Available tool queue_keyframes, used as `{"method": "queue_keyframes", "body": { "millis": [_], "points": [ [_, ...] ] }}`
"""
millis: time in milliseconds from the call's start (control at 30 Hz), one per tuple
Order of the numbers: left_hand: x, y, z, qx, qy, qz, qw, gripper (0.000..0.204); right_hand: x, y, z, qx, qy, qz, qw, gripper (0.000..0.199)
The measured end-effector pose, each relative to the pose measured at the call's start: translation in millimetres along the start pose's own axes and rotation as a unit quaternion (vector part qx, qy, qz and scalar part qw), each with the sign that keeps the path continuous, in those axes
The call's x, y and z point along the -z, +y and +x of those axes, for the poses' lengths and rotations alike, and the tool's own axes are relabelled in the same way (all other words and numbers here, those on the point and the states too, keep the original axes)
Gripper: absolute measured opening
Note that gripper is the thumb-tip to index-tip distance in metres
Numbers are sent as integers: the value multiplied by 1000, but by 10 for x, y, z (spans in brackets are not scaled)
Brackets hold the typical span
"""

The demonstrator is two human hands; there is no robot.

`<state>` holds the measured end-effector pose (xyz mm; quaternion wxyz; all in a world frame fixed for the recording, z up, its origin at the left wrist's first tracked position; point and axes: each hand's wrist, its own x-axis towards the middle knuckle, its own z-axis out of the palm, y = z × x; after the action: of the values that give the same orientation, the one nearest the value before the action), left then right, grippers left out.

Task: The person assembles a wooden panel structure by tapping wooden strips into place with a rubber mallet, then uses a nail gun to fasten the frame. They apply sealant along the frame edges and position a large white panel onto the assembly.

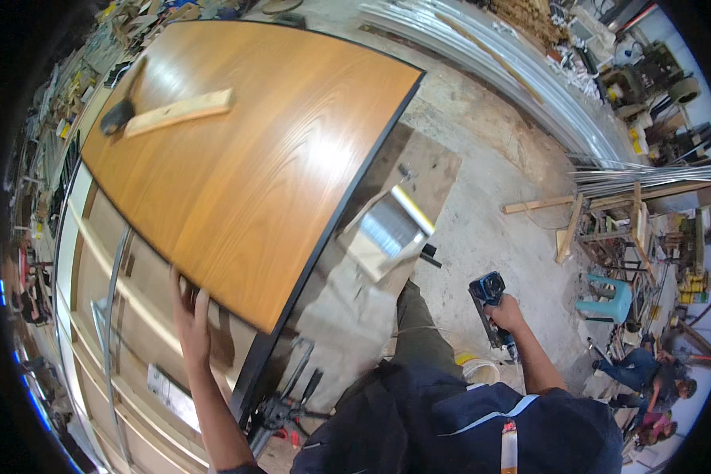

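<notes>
In the head view, a large wood-veneer panel (245, 150) with a dark edge is seen lying flat across a workbench (126, 371), its near corner overhanging the lighter boards beneath. The left hand (191, 312) is laid against the panel's near lower edge, with the fingers spread apart and pressed flat on the rim rather than wrapped around it. A pale wooden batten (180, 112) is rested on the far part of the panel, and a dark rubber mallet (118, 115) is set just beside the batten's left end, touching or nearly touching it. The right hand (507, 314) is held well apart from the panel, out over the concrete floor (490, 158), and is closed firmly around the grip of a blue and black power tool (490, 304), which is pointed upward in the picture. A piece of cardboard (387, 229) is spread on the floor beside the panel's dark edge. Long metal profiles (513, 71) are stacked farther off, and another person (648, 379) is seen crouched at the right rim.
</notes>
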<state>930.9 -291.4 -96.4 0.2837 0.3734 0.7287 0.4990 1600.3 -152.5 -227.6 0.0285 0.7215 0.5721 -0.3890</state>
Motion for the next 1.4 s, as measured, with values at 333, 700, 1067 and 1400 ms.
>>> {"method": "queue_keyframes", "body": {
  "millis": [333, 700, 1067, 1400],
  "points": [
    [-1044, 303, 12, 206, 286, 309, 883, 78, 324, 528, 1644, -150, -125, 124, 973, 12],
    [-1108, 436, 73, 244, 271, 355, 861, 73, 143, 671, 2541, -239, -203, 124, 941, 13],
    [-856, 236, -111, 274, 258, 400, 836, 73, 3, 90, 3388, -133, -235, 123, 955, 12],
    [-697, 150, -220, 277, 254, 354, 857, 76, -105, 118, 3720, -175, -229, 152, 945, 11]
  ]
}}
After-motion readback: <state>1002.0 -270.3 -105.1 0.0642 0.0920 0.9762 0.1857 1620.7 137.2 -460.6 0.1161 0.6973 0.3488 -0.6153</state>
